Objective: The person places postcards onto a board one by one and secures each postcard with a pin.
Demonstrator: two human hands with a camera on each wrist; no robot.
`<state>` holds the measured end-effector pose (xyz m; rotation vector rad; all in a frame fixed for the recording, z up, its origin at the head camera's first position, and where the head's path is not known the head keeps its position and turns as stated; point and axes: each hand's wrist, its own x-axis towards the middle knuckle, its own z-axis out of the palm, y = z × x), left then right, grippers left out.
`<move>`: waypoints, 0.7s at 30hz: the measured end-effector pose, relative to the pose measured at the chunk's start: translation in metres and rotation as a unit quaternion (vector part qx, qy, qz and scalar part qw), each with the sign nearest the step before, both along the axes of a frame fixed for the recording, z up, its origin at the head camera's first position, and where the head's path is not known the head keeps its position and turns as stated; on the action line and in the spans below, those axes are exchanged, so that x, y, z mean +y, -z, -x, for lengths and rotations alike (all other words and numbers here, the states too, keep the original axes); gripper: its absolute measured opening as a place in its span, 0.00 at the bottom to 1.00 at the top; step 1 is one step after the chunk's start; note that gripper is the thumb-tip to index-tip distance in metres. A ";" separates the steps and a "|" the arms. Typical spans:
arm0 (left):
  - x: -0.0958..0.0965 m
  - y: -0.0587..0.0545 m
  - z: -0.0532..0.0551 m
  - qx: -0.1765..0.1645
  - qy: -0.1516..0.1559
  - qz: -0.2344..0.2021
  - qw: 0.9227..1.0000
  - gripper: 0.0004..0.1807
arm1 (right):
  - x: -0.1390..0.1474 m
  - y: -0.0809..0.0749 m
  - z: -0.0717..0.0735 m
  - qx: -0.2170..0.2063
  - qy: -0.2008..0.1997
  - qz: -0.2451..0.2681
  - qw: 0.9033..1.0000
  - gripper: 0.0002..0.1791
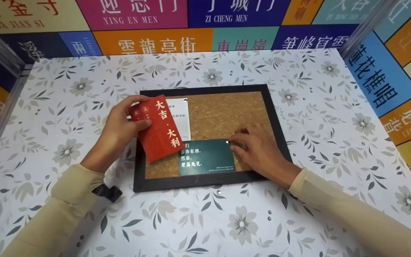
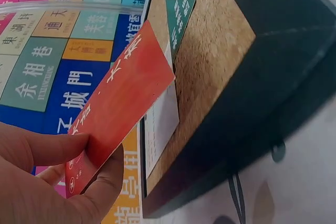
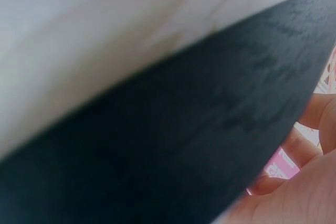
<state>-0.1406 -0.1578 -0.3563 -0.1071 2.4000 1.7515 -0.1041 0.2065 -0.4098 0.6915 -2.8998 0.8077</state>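
My left hand [image 1: 121, 117] pinches a red card [image 1: 159, 134] with white Chinese characters between thumb and fingers. In the left wrist view the red card [image 2: 123, 106] is tilted, raised off the corkboard [image 1: 227, 110]. A dark green card [image 1: 209, 157] with white writing lies on the cork's lower part. At its upper right corner my right hand [image 1: 255, 146] pinches a small, shiny pushpin [image 1: 227, 142] with its fingertips. Behind the red card, a white card [image 1: 182, 117] is partly hidden; a pin [image 1: 185, 100] sits at its upper right corner.
A raised black frame [image 1: 278, 121] edges the corkboard. It lies on a table [image 1: 241, 210] covered in a grey floral print. Colourful panels with Chinese lettering [image 1: 152, 41] stand behind and at the sides. A dark strap [image 1: 107, 192] is on the left wrist.
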 end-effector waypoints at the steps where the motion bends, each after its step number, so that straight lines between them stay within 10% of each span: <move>1: 0.002 0.000 0.001 0.002 0.002 0.002 1.000 0.35 | 0.000 0.000 0.000 0.001 -0.001 0.001 1.000 0.11; 21: 0.039 0.009 0.024 0.004 0.015 -0.015 1.000 0.33 | 0.000 0.000 -0.001 0.013 -0.006 0.006 1.000 0.12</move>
